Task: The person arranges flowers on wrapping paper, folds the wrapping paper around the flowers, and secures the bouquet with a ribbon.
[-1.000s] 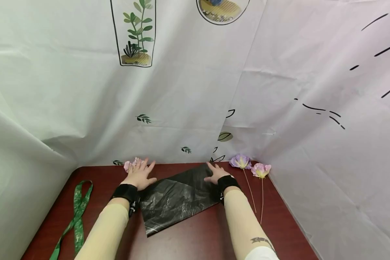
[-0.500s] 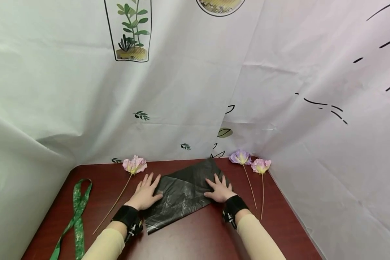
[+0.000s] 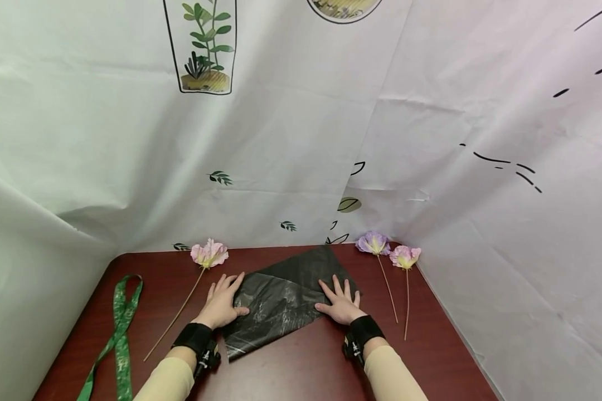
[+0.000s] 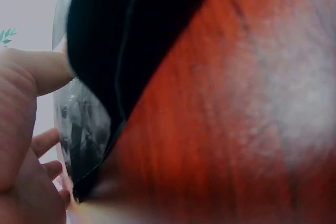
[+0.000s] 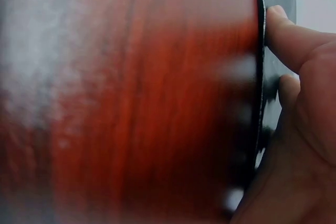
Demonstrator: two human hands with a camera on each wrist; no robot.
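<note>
A thin black plastic sheet (image 3: 281, 301), creased and shiny, lies slantwise on the table in the head view. My left hand (image 3: 222, 305) is at its left side with the fingers spread, the thumb resting over the sheet's edge. Over the right part, my right hand (image 3: 341, 302) lies with spread fingers on the plastic. The left wrist view has the left thumb (image 4: 44, 72) against the dark sheet (image 4: 115, 35), whose near edge looks slightly raised. In the right wrist view, the right thumb (image 5: 294, 38) reaches over the sheet's dark edge (image 5: 261, 51).
A pink flower (image 3: 209, 254) on a long stem lies left of the sheet. A purple flower (image 3: 373, 243) and another pink flower (image 3: 405, 257) lie at the back right. A green lanyard (image 3: 122, 328) is on the reddish-brown table (image 3: 291, 370). White printed cloth (image 3: 291, 133) hangs behind.
Both hands have drawn back toward me across the sheet from near its far side. The left pink flower, earlier partly covered by my left hand, now shows whole. The sheet stays almost in place.
</note>
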